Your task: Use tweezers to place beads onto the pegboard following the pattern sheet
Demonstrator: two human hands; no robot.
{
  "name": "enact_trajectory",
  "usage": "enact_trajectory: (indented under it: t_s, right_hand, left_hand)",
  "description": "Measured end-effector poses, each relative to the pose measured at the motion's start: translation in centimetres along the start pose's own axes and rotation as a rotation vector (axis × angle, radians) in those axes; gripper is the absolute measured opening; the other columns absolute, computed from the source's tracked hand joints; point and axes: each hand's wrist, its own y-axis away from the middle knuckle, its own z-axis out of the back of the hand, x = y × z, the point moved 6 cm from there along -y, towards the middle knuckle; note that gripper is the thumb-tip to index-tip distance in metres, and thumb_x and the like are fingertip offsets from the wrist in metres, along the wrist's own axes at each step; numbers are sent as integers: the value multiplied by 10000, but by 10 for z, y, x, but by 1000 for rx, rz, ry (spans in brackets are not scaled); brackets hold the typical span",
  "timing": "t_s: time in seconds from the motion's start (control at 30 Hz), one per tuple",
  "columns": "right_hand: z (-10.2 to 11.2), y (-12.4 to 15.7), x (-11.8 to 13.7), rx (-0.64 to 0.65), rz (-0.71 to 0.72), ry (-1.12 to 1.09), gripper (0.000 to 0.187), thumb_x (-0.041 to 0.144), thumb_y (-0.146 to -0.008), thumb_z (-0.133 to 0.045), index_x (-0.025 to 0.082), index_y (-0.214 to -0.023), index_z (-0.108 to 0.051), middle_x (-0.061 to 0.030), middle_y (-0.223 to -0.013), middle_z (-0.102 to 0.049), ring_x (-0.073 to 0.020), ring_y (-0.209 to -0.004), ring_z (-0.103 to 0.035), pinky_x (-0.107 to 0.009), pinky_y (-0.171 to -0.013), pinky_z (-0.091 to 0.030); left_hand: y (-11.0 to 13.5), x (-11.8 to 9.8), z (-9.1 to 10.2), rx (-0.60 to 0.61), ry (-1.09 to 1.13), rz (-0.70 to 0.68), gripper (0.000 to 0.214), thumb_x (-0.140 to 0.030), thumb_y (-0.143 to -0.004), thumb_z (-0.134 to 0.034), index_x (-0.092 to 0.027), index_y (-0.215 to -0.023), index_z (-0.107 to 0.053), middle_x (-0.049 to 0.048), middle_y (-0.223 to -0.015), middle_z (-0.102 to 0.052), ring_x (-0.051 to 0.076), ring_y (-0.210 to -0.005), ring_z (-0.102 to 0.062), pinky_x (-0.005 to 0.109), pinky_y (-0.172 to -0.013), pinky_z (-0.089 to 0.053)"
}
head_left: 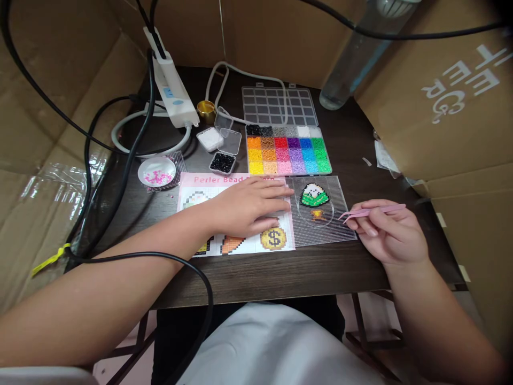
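Head view: your right hand (395,235) pinches pink tweezers (385,209); your left hand (244,207), fingers (276,205) spread, lies across the pattern sheet (256,244).

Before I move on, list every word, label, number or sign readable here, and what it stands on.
"Perler Bead": heading of the pattern sheet; last word partly covered by the left hand.
"$": on the printed coin.
"T", "E", "R": among large tilted white letters on the cardboard wall; full wording unclear.
Too small to read: the blue label on the power strip and any print on the yellow tag.
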Motion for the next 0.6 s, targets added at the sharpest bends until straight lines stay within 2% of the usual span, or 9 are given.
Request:
enact_trajectory:
  t_s: [0.13, 0.37, 0.6]
  right_hand:
    - [2, 0, -2, -6, -3, 3, 171, 424, -796, -903, 292, -891, -848, -9, -699, -746, -73, -433, -446, -308, -530, -554]
    - [-1, -1, -1, -16, -8, -29, 210, 423, -763, -926, 264, -878, -851, -16, -686, -741, -60, -432, -431, -301, -554, -563]
    - [-2, -1, -2, -6, -15, -11, 218, 416, -771, -918, 244, -886, -849, -49, -743, -772, -82, -443, -432, -335, -548, -556]
  left_hand:
    - [0, -1, 0, 25, -6, 13, 363, -353, -1040, -558, -219, -1355, -678, 92, -1613, -531, 333, -1534, -445, 547, -1270, -363]
    - [0, -5, 2, 25, -27, 21, 389, -385, -1024, -577, -209, -1360, -661, 115, -1600, -542, 330, -1513, -475, 537, -1255, -386]
    - [0, -7, 3, 44, -92, 9, 396, -418, -1043, -551, -197, -1352, -663, 209, -1625, -479, 388, -1453, -536, 577, -1175, -463]
